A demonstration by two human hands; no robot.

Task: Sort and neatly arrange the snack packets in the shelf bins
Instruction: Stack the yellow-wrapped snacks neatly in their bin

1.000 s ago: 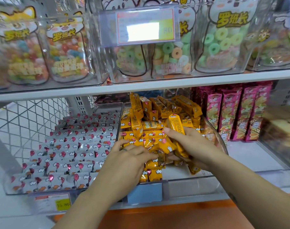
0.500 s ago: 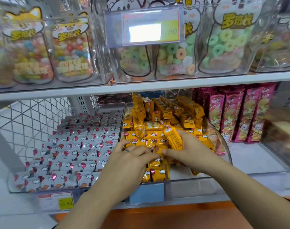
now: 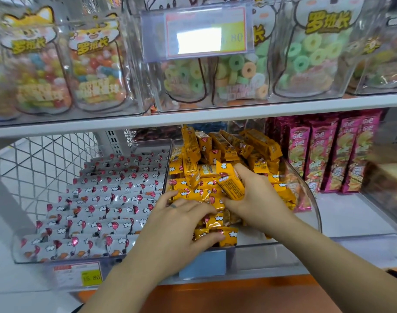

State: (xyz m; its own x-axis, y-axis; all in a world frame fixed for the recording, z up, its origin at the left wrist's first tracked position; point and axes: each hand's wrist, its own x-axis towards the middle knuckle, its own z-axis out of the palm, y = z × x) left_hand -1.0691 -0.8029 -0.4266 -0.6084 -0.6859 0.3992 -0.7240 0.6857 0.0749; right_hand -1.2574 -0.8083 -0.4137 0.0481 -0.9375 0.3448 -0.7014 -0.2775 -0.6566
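Head view of a shop shelf; my two bare hands reach into the clear bin (image 3: 315,213) of yellow snack packets (image 3: 227,145). My right hand (image 3: 256,199), near the bin's middle, has its fingers curled round one yellow packet (image 3: 230,184), held on a slant above the flat rows; the forearm comes in from the bin's right front corner. My left hand (image 3: 181,222) lies palm down on the bin's front rows, fingers spread and nearly straight, grasping nothing. At the bin's back the packets stand jumbled on end. To do this step well, I judge I should lay the held packet parallel with the flat rows, into a gap beside them, while the left hand steadies its neighbours. Left of the bin, white balloon-print packets (image 3: 107,199) lie in tidy rows.
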